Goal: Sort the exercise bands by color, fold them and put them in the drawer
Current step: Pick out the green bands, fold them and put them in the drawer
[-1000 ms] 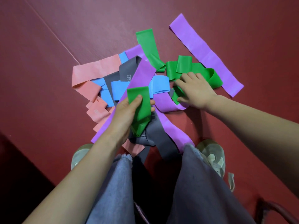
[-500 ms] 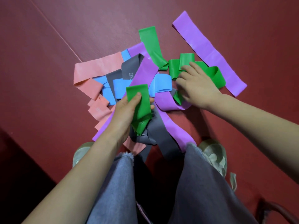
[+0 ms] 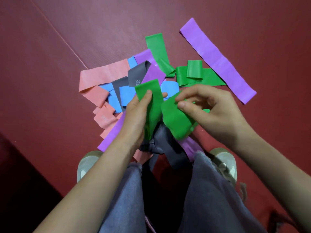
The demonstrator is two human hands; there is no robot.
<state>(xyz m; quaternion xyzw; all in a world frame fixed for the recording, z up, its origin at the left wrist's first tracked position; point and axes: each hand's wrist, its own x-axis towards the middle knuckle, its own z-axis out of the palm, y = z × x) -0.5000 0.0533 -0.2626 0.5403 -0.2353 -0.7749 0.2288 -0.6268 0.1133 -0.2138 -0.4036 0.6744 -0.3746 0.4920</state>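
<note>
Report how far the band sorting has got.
Early stage. Done: nothing is sorted into finished piles or folded away, and no drawer is in view. In hand: the left hand holds one green band and the right hand holds a second green band. Left: two more green bands plus the purple, pink, blue and grey ones lie tangled on the floor.

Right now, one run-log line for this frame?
phase: sorting greens | left hand: shut on green band | right hand: shut on second green band | mixed band pile on floor | drawer: not visible
</note>
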